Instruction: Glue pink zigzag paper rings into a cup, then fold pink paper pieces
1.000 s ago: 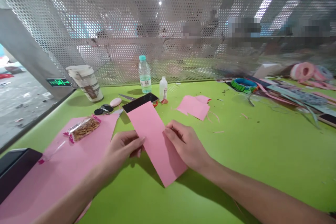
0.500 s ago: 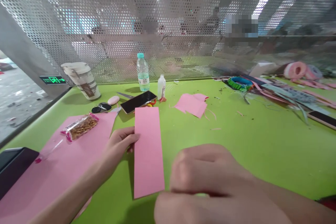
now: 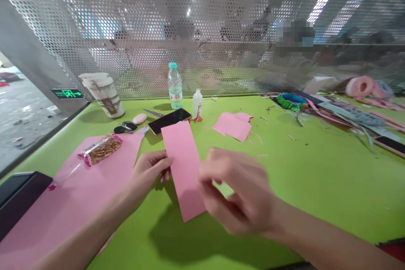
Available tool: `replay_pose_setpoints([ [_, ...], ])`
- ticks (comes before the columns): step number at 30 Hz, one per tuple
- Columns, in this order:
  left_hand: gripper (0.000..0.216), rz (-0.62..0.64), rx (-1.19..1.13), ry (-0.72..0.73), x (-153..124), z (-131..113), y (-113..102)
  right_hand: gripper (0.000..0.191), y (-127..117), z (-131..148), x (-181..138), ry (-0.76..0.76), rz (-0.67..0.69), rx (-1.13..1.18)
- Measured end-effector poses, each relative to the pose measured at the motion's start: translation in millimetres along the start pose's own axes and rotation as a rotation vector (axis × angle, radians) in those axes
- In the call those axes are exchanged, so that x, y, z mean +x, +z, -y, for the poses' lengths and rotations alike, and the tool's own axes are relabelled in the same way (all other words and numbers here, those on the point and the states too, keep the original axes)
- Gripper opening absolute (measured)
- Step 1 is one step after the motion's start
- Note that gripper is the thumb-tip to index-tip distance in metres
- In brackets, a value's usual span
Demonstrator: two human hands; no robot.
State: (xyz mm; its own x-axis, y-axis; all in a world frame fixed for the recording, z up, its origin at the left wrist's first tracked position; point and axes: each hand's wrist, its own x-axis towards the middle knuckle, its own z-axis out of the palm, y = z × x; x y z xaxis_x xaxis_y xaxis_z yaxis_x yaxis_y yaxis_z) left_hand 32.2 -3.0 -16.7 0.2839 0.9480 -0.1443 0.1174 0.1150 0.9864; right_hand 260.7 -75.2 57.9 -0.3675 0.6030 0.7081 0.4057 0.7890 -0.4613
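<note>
A long pink paper strip is held up over the green table, slightly tilted. My left hand pinches its left edge, thumb on the front and fingers behind. Over the strip's right edge hovers my right hand, slightly blurred, with fingers curled and thumb and forefinger tips close together. Whether those tips grip the paper or something small is hidden. Beyond the strip's top lies a black phone, partly over scissors. A large pink sheet lies beneath my left forearm.
A wrapped snack rests on the large sheet near a black box. Behind stand a paper cup, a water bottle and a small white bottle. Pink scraps and ribbons lie rightward.
My right hand has moved up and away from me, to the strip's right edge. The strip has tilted, its lower end swinging right and up, still in my left hand.
</note>
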Motion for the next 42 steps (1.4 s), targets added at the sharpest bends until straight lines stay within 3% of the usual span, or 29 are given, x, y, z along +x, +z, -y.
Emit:
replay_pose_setpoints([
  [1, 0.038, 0.003, 0.018, -0.001, -0.9, -2.2, 1.6, 0.014, 10.9, -14.7, -2.8, 0.072, -0.013, 0.034],
  [5, 0.035, 0.034, 0.036, 0.045, -1.9, -8.1, 5.7, 0.019, 42.2, -46.3, -10.5, 0.426, 0.153, 0.159],
  [10, 0.041, 0.097, -0.012, 0.124, -3.0, -8.6, 5.8, 0.044, 45.4, -40.5, -10.4, 0.59, 0.208, 0.226],
  [14, 0.05, 0.134, -0.067, 0.156, -4.7, -4.7, 5.1, 0.046, 44.4, -37.1, -8.7, 0.728, 0.283, 0.392],
  [18, 0.052, 0.144, -0.112, 0.159, -4.7, -2.3, 5.0, 0.024, 46.0, -40.5, -10.3, 0.775, 0.292, 0.548],
  [21, 0.047, 0.095, -0.143, 0.107, -5.4, -5.6, 5.6, 0.009, 46.0, -49.9, -10.7, 0.802, 0.203, 0.618],
  [26, 0.032, -0.077, -0.164, -0.042, -4.1, -13.0, 5.1, 0.036, 41.0, -74.9, -9.5, 0.859, -0.011, 0.723],
  [32, 0.032, -0.148, -0.18, -0.078, 0.9, -12.5, 0.8, 0.016, 34.1, -90.2, -10.1, 0.845, -0.06, 0.491],
  [42, 0.031, -0.179, -0.26, -0.032, 0.9, -12.7, -1.0, 0.016, 31.5, -94.2, -10.7, 0.888, -0.053, 0.337],
])
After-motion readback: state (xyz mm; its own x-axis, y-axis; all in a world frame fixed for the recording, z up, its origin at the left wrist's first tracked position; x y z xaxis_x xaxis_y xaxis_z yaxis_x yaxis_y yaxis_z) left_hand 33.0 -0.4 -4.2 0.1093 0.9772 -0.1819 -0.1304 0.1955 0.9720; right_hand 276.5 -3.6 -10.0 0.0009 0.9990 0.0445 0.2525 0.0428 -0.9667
